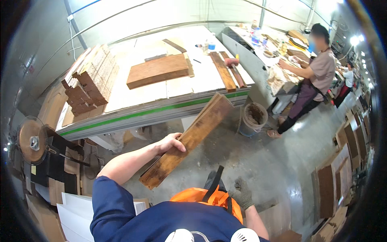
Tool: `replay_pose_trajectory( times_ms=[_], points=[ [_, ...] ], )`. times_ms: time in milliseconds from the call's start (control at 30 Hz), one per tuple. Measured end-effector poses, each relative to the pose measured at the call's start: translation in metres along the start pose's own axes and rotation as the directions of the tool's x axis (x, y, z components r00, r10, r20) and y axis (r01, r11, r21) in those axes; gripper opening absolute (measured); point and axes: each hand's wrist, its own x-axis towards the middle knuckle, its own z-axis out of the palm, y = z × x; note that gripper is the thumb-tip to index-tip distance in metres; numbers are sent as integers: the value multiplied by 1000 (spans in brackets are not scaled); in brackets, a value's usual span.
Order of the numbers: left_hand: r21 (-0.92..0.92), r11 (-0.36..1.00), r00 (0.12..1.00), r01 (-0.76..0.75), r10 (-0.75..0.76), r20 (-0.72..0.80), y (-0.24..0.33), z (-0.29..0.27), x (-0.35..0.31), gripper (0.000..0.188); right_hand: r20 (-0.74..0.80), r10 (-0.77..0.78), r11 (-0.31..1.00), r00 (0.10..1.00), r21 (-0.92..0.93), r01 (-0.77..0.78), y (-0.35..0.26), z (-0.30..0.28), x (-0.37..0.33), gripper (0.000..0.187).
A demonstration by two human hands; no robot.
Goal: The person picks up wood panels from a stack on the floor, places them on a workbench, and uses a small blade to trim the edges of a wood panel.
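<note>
My bare left hand (172, 144) is closed around the side of a small stack of long brown wooden planks (191, 139). The planks tilt up and to the right in front of me, their upper end near the workbench (161, 94) edge. A grey work glove covers my right hand (243, 193), which hangs low beside the orange cloth (193, 195) at my waist. Its fingers look loosely extended, with nothing visible in them. On the bench lie a thick brown stack of boards (159, 70) and two narrow strips (223, 70) with a reddish mallet (231, 62).
Many stacked wood pieces (90, 82) stand at the bench's left end. A bucket (253, 119) sits on the floor by its right corner. A fan (33, 141) stands at far left. A co-worker (316, 74) works at another table; boards (327, 189) lean along the right.
</note>
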Motion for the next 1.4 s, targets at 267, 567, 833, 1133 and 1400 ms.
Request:
replay_pose_trajectory(
  times_ms=[267, 567, 833, 1133, 1400],
  points=[
    [16, 1000, 939, 2, 4, -345, 41, -125, -1, 82, 453, -96, 908, 886, 405, -109, -66, 90, 244, 58],
    [604, 771, 922, 201, 59, -383, 120, -210, 74, 100, 768, -59, 219, 637, 633, -743, -205, 214, 432, 41],
    [996, 54, 965, 74, 246, -85, 115, -300, 130, 93, 574, -62, 810, 816, 506, -295, -189, 283, 476, 19],
    [996, 77, 950, -38, 313, 12, 84, -330, 158, 97, 590, 370, 929, 718, -215, -302, -252, 251, 474, 28],
    [995, 101, 946, 18, 321, -50, 79, -326, 148, 104, 584, -492, 266, 646, -606, 750, -274, 194, 522, 67]
  ],
)
